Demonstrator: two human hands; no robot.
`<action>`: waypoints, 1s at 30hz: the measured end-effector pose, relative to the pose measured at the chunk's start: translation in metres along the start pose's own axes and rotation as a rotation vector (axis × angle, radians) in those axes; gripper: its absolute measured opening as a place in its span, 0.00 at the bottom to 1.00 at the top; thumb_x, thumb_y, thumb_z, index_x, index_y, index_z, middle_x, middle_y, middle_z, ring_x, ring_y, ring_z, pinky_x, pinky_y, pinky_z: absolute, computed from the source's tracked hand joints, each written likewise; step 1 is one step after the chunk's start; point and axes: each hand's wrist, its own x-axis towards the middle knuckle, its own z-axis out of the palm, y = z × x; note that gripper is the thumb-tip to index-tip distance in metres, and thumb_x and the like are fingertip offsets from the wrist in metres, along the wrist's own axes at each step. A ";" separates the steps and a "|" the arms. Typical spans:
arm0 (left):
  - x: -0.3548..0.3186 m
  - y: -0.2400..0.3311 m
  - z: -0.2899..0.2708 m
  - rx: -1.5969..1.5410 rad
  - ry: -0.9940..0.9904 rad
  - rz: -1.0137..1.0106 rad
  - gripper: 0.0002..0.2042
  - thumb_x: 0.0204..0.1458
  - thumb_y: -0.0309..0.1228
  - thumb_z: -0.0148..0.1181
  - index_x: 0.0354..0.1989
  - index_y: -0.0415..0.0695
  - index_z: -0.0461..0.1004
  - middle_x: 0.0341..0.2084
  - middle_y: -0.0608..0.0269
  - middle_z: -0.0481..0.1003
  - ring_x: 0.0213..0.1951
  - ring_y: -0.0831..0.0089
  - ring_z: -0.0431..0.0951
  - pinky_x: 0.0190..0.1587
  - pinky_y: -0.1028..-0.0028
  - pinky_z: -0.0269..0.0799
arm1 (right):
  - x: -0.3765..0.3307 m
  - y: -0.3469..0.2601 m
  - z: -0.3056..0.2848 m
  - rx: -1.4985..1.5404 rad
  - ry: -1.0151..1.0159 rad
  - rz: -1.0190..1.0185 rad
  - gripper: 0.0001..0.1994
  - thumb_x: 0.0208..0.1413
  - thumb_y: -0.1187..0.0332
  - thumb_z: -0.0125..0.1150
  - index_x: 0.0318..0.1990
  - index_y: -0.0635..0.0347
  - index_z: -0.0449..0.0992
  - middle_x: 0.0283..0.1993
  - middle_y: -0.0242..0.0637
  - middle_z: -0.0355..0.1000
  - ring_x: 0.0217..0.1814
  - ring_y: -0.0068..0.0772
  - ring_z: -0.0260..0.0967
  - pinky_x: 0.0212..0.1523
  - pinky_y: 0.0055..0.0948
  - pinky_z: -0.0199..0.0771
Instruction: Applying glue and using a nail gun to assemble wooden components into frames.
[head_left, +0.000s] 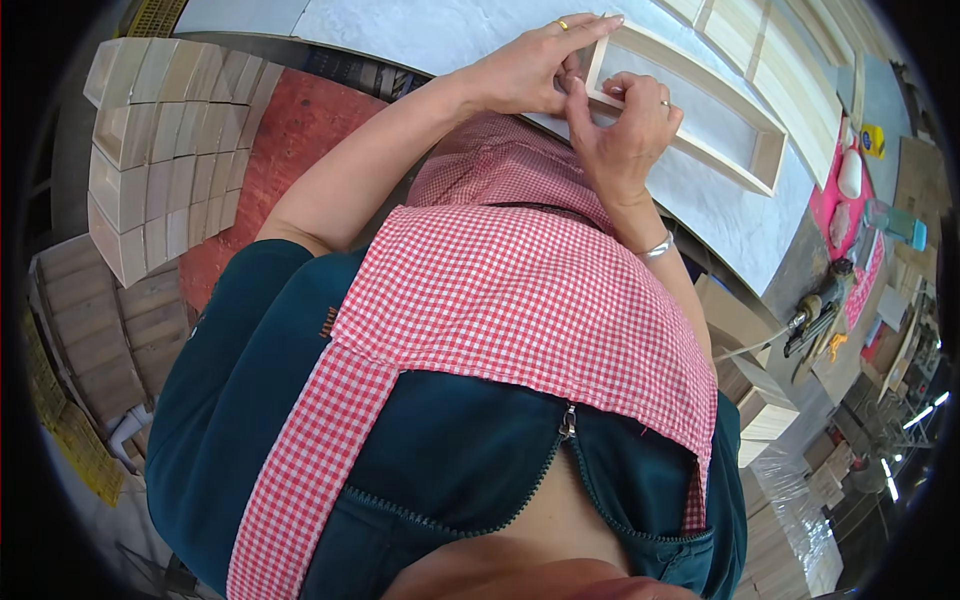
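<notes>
A long, narrow rectangular frame of pale wood rests on the white marbled tabletop. Around its left end corner my left hand is closed, the index finger stretched along the short end piece and the thumb low by the corner. My right hand grips the near long side close to that same corner, thumb and bent fingers on the wood. The two thumbs almost meet. Part of the corner is hidden behind my fingers, and whether anything small is between them I cannot make out.
Stacked pale wooden boxes stand at the left on a red board. Long wooden pieces lie beyond the frame. At the right are a white bottle, a clear container with a teal lid and a corded hand tool.
</notes>
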 end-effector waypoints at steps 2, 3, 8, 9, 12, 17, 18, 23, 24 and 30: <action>0.000 -0.002 0.002 -0.008 0.016 0.034 0.50 0.36 0.13 0.67 0.73 0.55 0.56 0.66 0.56 0.63 0.33 0.72 0.76 0.38 0.78 0.78 | -0.002 0.001 0.001 -0.009 0.046 -0.023 0.15 0.45 0.63 0.72 0.38 0.52 0.72 0.32 0.29 0.67 0.32 0.30 0.61 0.42 0.32 0.53; 0.002 0.005 -0.002 -0.032 -0.022 -0.001 0.48 0.38 0.14 0.66 0.73 0.56 0.57 0.67 0.58 0.62 0.36 0.71 0.75 0.41 0.77 0.77 | -0.001 0.001 -0.001 -0.033 0.047 -0.012 0.15 0.45 0.63 0.71 0.38 0.52 0.72 0.32 0.29 0.67 0.32 0.30 0.61 0.42 0.32 0.54; 0.004 0.011 -0.008 0.045 -0.002 0.099 0.44 0.42 0.21 0.69 0.73 0.47 0.57 0.68 0.54 0.60 0.60 0.57 0.69 0.55 0.68 0.72 | 0.006 -0.005 -0.016 0.209 0.030 0.065 0.10 0.50 0.68 0.65 0.39 0.55 0.73 0.34 0.33 0.69 0.35 0.34 0.63 0.43 0.35 0.59; 0.002 0.014 -0.009 0.085 -0.020 0.045 0.44 0.42 0.23 0.70 0.72 0.47 0.57 0.69 0.54 0.59 0.63 0.56 0.67 0.57 0.68 0.72 | 0.011 0.001 -0.028 0.346 0.067 0.060 0.09 0.51 0.70 0.64 0.39 0.55 0.73 0.34 0.34 0.70 0.35 0.35 0.64 0.44 0.34 0.60; 0.004 0.018 -0.012 -0.021 -0.064 -0.122 0.46 0.42 0.25 0.73 0.73 0.48 0.55 0.71 0.54 0.58 0.63 0.57 0.68 0.55 0.68 0.74 | 0.006 0.050 -0.079 0.089 0.167 0.209 0.03 0.56 0.73 0.63 0.37 0.58 0.75 0.38 0.34 0.74 0.36 0.34 0.68 0.45 0.31 0.66; 0.005 0.017 -0.008 -0.055 -0.066 -0.112 0.49 0.41 0.23 0.74 0.74 0.49 0.53 0.72 0.54 0.56 0.63 0.57 0.68 0.53 0.68 0.75 | -0.029 0.166 -0.191 -0.123 0.385 0.687 0.12 0.62 0.68 0.57 0.27 0.61 0.79 0.20 0.32 0.73 0.21 0.33 0.67 0.29 0.30 0.68; 0.006 0.017 -0.007 -0.082 -0.071 -0.136 0.50 0.41 0.23 0.74 0.74 0.49 0.53 0.72 0.54 0.55 0.63 0.56 0.68 0.55 0.66 0.75 | -0.032 0.188 -0.210 -0.196 0.377 0.743 0.15 0.63 0.65 0.57 0.25 0.61 0.79 0.18 0.32 0.73 0.19 0.36 0.66 0.28 0.32 0.68; 0.002 0.023 -0.008 -0.147 -0.083 -0.221 0.51 0.40 0.22 0.74 0.75 0.47 0.51 0.72 0.53 0.54 0.65 0.52 0.66 0.61 0.60 0.71 | -0.026 0.316 -0.264 -0.674 0.241 0.799 0.19 0.61 0.56 0.59 0.24 0.63 0.79 0.23 0.38 0.76 0.22 0.44 0.70 0.31 0.38 0.72; 0.008 0.025 -0.004 -0.155 -0.105 -0.214 0.50 0.40 0.22 0.74 0.75 0.46 0.51 0.72 0.53 0.54 0.65 0.52 0.66 0.62 0.59 0.70 | -0.038 0.354 -0.272 -0.834 0.210 0.772 0.19 0.61 0.55 0.59 0.26 0.63 0.79 0.25 0.40 0.76 0.24 0.46 0.70 0.32 0.39 0.73; -0.002 0.023 -0.008 -0.154 -0.106 -0.270 0.51 0.39 0.21 0.75 0.75 0.45 0.51 0.73 0.52 0.53 0.65 0.51 0.66 0.65 0.57 0.67 | -0.050 0.456 -0.266 -1.064 -0.021 0.682 0.20 0.57 0.52 0.61 0.34 0.64 0.79 0.38 0.48 0.75 0.34 0.53 0.73 0.38 0.43 0.75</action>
